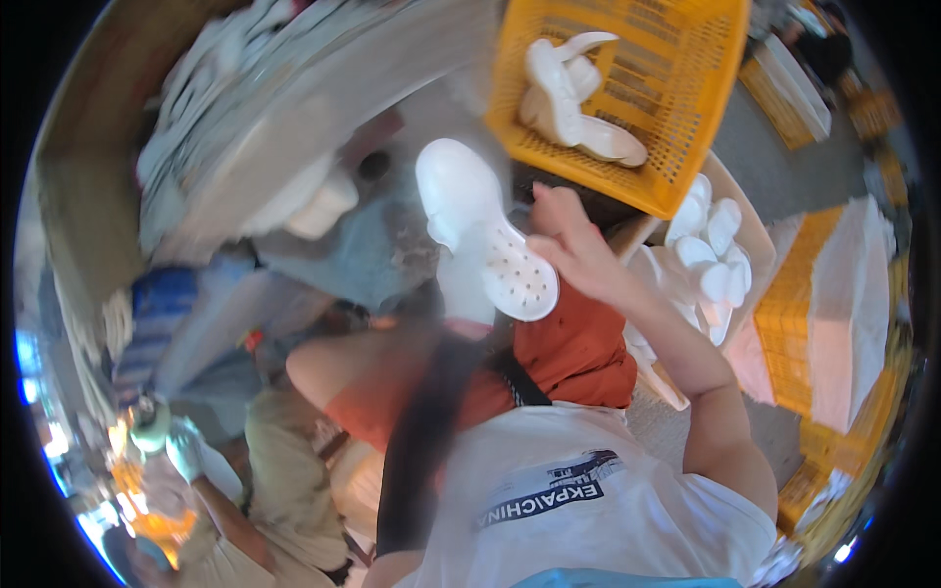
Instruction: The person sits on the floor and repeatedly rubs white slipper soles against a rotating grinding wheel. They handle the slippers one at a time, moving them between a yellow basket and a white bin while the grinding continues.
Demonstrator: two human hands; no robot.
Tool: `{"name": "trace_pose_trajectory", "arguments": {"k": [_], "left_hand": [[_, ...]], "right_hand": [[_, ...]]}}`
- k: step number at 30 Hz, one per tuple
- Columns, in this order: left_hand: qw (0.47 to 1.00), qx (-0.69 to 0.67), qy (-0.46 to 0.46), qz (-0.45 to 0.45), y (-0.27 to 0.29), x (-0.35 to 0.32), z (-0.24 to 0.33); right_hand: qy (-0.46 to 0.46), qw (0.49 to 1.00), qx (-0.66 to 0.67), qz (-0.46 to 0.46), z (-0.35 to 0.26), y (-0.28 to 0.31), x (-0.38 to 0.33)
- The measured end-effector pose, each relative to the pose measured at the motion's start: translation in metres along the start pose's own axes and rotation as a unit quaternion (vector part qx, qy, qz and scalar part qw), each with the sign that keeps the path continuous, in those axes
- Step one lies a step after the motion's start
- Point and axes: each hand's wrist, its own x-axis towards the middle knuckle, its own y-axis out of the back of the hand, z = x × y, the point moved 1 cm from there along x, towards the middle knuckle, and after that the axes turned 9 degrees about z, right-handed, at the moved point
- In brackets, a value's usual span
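A white foam clog [510,274], with rows of small holes in its wide near end, is raised above my lap. Behind and below it, a blurred white shape that looks like a glove, my left hand [463,289], continues from a black sleeve [421,431]. It seems to hold the clog from beneath, its fingers hidden. My bare right hand [576,240] is at the clog's right edge. Its thumb is against or just over that edge, with the forefinger stretched away and a gap between them.
A yellow plastic crate [676,108] with several white clogs [564,98] stands ahead right. More white clogs [711,255] fill a bin beside my right arm. Stacked yellow crates [784,333] are farther right. At lower left sits another person with a gloved hand [186,451]. A large pale machine part [323,118] is ahead left.
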Motion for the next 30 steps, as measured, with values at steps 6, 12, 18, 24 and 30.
{"name": "trace_pose_trajectory", "arguments": {"k": [6,12,18,24,30], "left_hand": [[0.995,0.001,-0.067,0.075,0.086,-0.022,0.075],[0.969,0.068,-0.236,0.022,0.052,0.0,0.132],[0.984,0.072,-0.164,-0.003,0.021,-0.018,0.127],[0.987,0.118,-0.085,-0.065,0.063,-0.015,0.106],[0.982,0.06,-0.145,-0.103,0.079,0.066,0.041]], "right_hand": [[-0.334,0.912,0.202,-0.126,-0.037,-0.155,0.028],[-0.219,0.89,0.4,0.014,-0.092,-0.178,0.064],[-0.254,0.875,0.413,0.005,-0.064,-0.16,0.044],[-0.192,0.955,0.204,-0.1,-0.07,-0.112,0.013],[-0.051,0.994,0.024,0.091,-0.053,-0.073,0.035]]}}
